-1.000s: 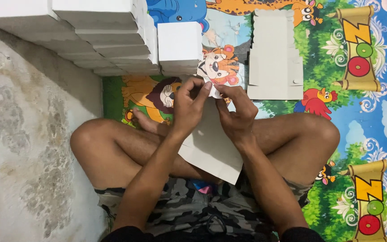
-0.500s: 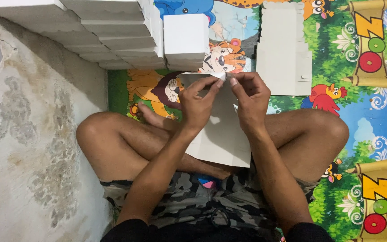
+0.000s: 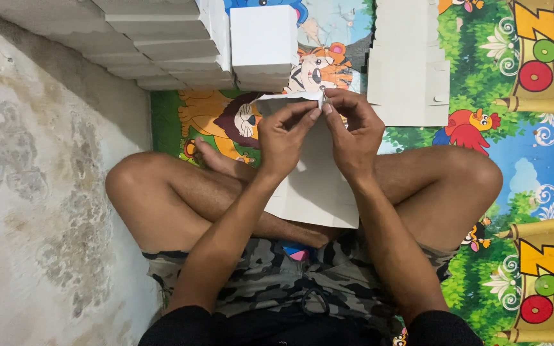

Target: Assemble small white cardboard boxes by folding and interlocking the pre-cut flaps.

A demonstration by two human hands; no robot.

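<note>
Sitting on cartoon animal mat (image 3: pixel 514 166), worn concrete wall (image 3: pixel 27 192) at left.

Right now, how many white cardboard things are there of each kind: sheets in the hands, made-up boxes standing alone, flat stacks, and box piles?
Flat sheet pinched by the left hand and right hand: 1
Made-up box standing alone: 1
Stack of flat blanks on the mat: 1
Pile of boxes by the wall: 1, its boxes too overlapped to count
Total: 4
</note>
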